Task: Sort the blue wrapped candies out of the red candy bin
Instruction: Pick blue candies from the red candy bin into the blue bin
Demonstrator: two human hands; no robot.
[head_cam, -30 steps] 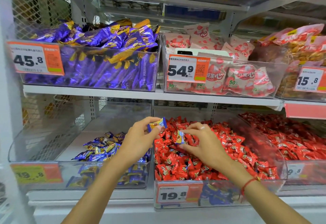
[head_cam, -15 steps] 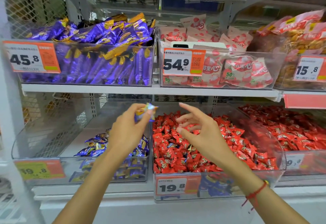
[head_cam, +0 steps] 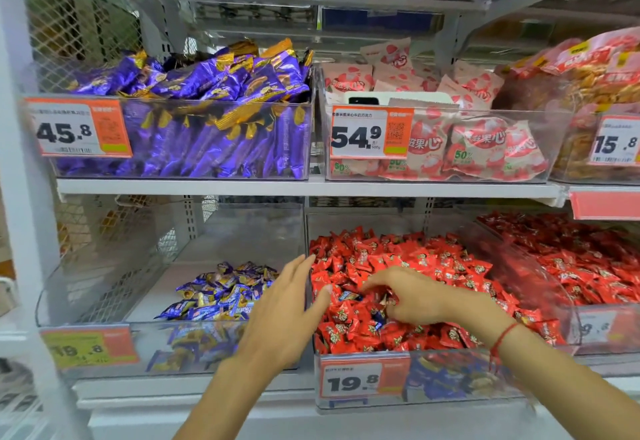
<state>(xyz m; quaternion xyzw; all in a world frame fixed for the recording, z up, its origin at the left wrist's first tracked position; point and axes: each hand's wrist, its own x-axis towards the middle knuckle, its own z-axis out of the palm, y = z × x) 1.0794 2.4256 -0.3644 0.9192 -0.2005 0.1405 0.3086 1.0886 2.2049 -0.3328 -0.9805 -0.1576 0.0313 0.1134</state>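
1. Left hand (head_cam: 287, 304) flat and empty, fingers straight, poised over the wall between the two lower bins.
2. Right hand (head_cam: 412, 295) down in the red candy bin (head_cam: 450, 375), fingers curled into the heap; whether anything is pinched cannot be told.
3. Blue wrapped candy (head_cam: 348, 295) lying among the red candies (head_cam: 433, 256), just left of the right fingertips; another dark blue one (head_cam: 379, 317) under the palm, partly buried.
4. Best done by pinching one twisted wrapper end with finger and thumb, lifting straight up so the loose red pieces slide off, then passing leftward.
5. Likely trouble: slick foil slipping, or a red piece dragged along.
6. Blue candy bin (head_cam: 86, 287) just left, clear rigid plastic, holding a low heap of blue-and-gold candies (head_cam: 221, 292).
7. Wrappers glossy, crinkled, pillow-shaped with flared ends.
8. Orange price tag (head_cam: 363, 379) on the red bin's front, reading 19.8.
9. Upper shelf (head_cam: 304, 187): purple foil packets (head_cam: 194, 113) and pink-white packets (head_cam: 478, 148).
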